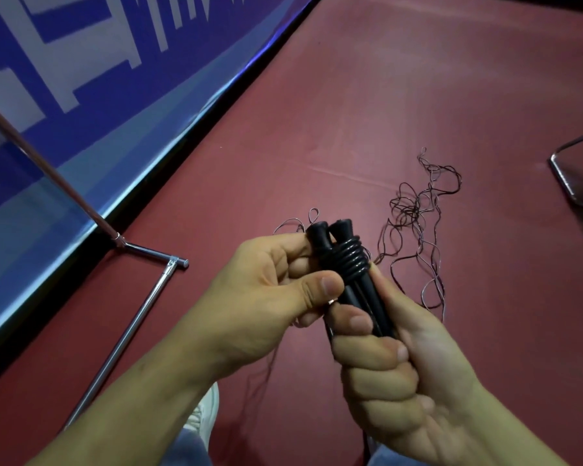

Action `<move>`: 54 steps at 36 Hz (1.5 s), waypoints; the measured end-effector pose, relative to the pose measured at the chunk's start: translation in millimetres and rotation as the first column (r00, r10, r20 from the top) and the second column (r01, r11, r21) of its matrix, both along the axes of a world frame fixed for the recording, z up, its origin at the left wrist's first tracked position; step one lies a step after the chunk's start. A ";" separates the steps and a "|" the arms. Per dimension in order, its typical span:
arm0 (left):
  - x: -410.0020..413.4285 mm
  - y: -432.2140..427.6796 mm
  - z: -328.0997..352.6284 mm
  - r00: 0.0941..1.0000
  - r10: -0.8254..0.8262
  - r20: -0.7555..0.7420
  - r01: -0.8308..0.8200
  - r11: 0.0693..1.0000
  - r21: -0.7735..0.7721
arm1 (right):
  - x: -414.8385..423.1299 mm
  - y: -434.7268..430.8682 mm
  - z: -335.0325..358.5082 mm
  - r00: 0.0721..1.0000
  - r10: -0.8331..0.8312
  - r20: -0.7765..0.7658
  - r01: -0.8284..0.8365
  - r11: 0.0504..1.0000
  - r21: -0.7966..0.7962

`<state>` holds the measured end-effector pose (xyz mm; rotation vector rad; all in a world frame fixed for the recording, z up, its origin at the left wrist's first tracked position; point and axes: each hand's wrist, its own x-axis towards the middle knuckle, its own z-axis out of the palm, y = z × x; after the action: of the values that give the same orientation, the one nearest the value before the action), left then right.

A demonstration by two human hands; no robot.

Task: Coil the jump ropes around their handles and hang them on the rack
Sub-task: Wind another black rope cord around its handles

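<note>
Together, handles (pixel 364 297) in right hand (pixel 401 381) grip, left hand (pixel 266 297) pinching near coils (pixel 350 260)

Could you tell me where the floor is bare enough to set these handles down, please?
The red floor is bare beyond the loose rope, up toward the blue banner, and also between the rack's chrome base tube and the left hand. It is crowded right of the handles, where the rope tangles toward the metal frame.

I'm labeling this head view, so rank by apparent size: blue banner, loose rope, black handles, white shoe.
Largest to smallest:
blue banner
loose rope
black handles, though nearness to the camera inflates them
white shoe, partly hidden
</note>
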<state>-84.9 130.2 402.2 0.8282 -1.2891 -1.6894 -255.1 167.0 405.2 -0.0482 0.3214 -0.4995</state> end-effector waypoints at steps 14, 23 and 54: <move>-8.4 -0.6 -11.2 0.958 0.191 0.214 -0.184 0.982 -0.051 | 10.3 -1.0 -8.2 0.486 -0.499 -0.718 -0.009 0.818 -0.575; -4.1 1.5 -6.0 0.991 0.035 0.129 -0.027 0.998 -0.063 | -2.1 -1.4 1.7 0.858 -0.172 -0.483 0.132 0.984 -0.116; -6.0 2.9 -3.9 0.994 0.052 0.095 -0.050 0.998 -0.024 | -0.6 1.3 0.8 0.732 -0.291 -0.616 0.139 0.949 -0.284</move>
<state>-90.9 133.1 398.3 0.9312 -1.3369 -1.6102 -255.7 168.3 405.9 -0.4167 0.9750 -0.7468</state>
